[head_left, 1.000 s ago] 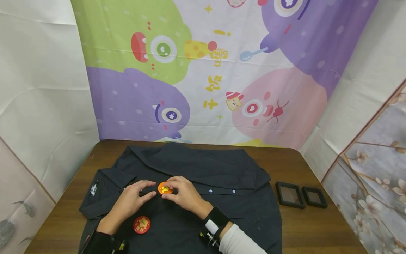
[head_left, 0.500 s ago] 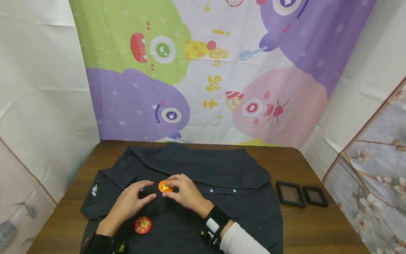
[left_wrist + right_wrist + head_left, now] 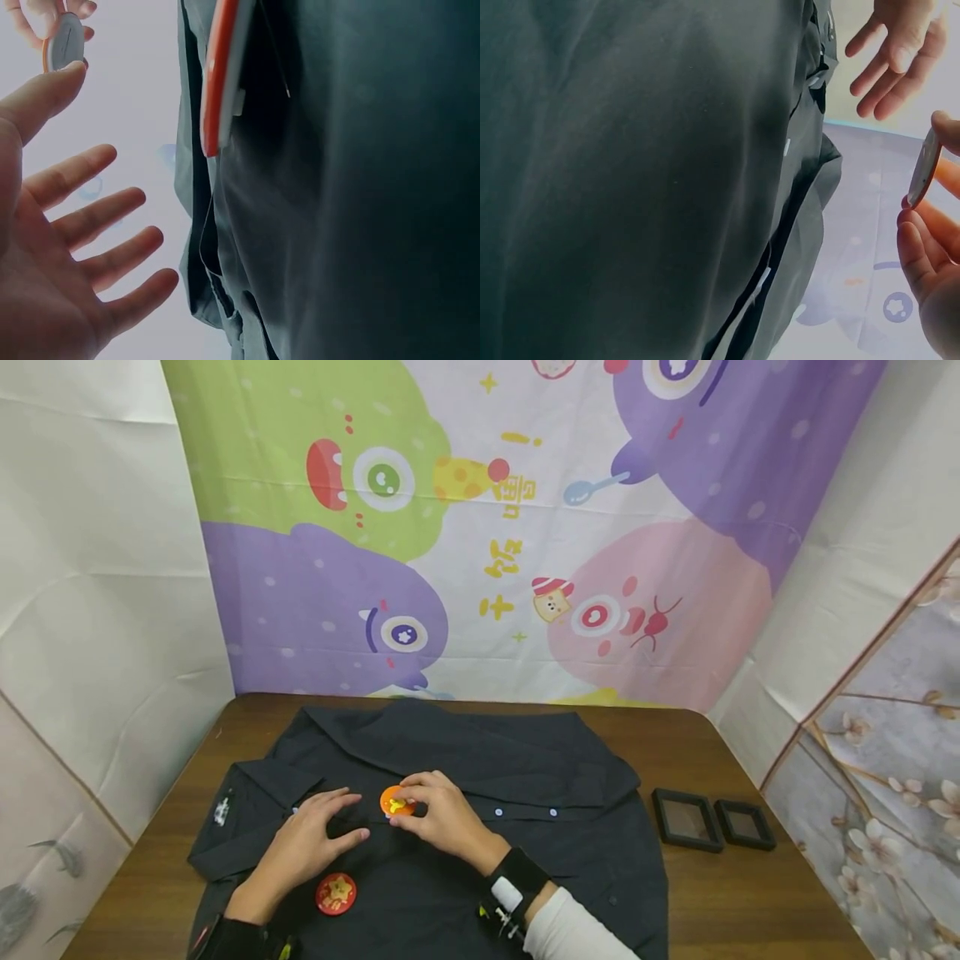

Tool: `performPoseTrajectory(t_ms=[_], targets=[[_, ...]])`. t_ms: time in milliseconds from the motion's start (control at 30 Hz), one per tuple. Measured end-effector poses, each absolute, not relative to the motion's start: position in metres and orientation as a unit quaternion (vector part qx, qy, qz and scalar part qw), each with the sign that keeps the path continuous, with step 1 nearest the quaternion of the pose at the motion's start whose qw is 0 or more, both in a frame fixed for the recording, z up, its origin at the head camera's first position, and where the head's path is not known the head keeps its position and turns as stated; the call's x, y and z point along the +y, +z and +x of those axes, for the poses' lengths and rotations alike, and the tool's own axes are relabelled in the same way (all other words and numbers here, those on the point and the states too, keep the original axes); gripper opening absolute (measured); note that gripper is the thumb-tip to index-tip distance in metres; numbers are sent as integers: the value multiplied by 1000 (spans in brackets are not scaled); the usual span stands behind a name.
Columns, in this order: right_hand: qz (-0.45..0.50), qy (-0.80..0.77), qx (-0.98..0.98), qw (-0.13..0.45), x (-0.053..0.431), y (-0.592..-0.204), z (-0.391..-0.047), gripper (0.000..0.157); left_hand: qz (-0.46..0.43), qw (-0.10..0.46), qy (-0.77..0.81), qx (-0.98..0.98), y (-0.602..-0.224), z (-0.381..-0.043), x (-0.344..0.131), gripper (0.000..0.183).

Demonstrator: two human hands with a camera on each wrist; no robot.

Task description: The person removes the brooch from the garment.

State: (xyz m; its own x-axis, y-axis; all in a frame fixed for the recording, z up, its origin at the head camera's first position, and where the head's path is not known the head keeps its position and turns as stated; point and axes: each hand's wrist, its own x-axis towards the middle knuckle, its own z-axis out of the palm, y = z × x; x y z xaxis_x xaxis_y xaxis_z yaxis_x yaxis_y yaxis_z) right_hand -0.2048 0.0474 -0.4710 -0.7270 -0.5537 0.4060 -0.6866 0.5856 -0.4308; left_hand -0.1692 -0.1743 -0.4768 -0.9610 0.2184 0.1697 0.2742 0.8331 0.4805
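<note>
My right hand (image 3: 450, 818) pinches a round orange pin badge (image 3: 393, 802) with a yellow figure between thumb and fingers, above a dark button shirt (image 3: 525, 860). The badge's pale back (image 3: 925, 169) shows in the right wrist view. To its left my left hand (image 3: 303, 843) holds nothing, its fingers spread and thumb apart, as the left wrist view shows. Below, a red round badge (image 3: 336, 894) with a gold star figure lies on the shirt. In the left wrist view, a thin needle-like line runs beside this red badge (image 3: 217, 82).
Two black square frames (image 3: 687, 820) lie on the brown table (image 3: 735, 902) right of the shirt. Small pale buttons (image 3: 498, 812) run along the shirt's placket. A cartoon-print cloth (image 3: 480, 668) hangs behind the table.
My right hand has moved slightly right with the orange badge. The gap between the badge and my left fingertips has widened a little. The red badge stays in place.
</note>
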Motion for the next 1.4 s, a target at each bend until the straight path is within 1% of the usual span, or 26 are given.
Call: performPoseTrajectory(t_ms=[533,833,1100,1300,1400], targets=[[352,280,-886,111,55,-467,-204,32,-131,46,-270,-953,-484,-164,-176,52],[344,301,-882,112,64,-468,-205,33,-137,49,-270,-952,-484,-166,-174,50],[329,300,-893,61,69,-460,-202,30,-132,18,-277,-952,-486,-167,-174,54],[318,297,-896,85,73,-460,-203,29,-131,16,-275,-952,-486,-169,-174,52],[316,299,-896,87,74,-460,-204,29,-130,16,-271,-954,-486,-169,-174,52]])
